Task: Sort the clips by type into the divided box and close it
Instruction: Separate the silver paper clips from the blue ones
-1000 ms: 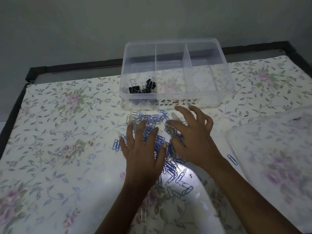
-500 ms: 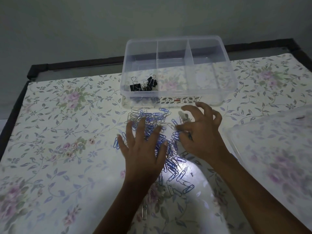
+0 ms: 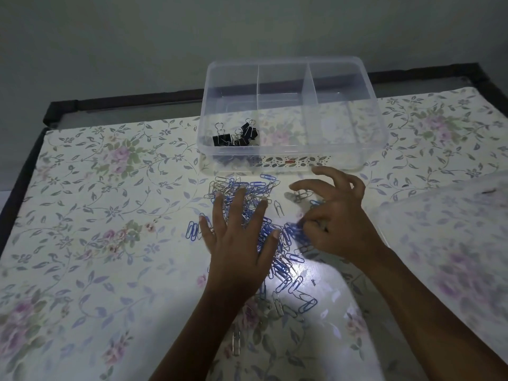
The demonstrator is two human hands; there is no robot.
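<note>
A clear divided box [image 3: 291, 158] stands open at the far middle of the table, with several black binder clips [image 3: 236, 137] in its left compartment; the other compartments look empty. In front of it lies a heap of blue and silver paper clips [image 3: 253, 188]. My left hand [image 3: 239, 237] lies flat on the heap, fingers spread. My right hand [image 3: 335, 215] is just right of the heap, fingers curled, thumb and forefinger pinched on a bunch of blue paper clips [image 3: 298, 232]. A few silver clips [image 3: 302, 195] lie under its fingers.
The box's clear lid [image 3: 450, 243] lies at the right edge of the table. A floral cloth [image 3: 96, 215] covers the table, which has a dark raised rim [image 3: 16, 188]. Loose clips [image 3: 236, 343] trail toward me. A wall is close behind the box.
My right hand slid right and toward me, dragging blue clips out of the heap and leaving a gap with one silver clip. My left hand stayed pressed on the heap.
</note>
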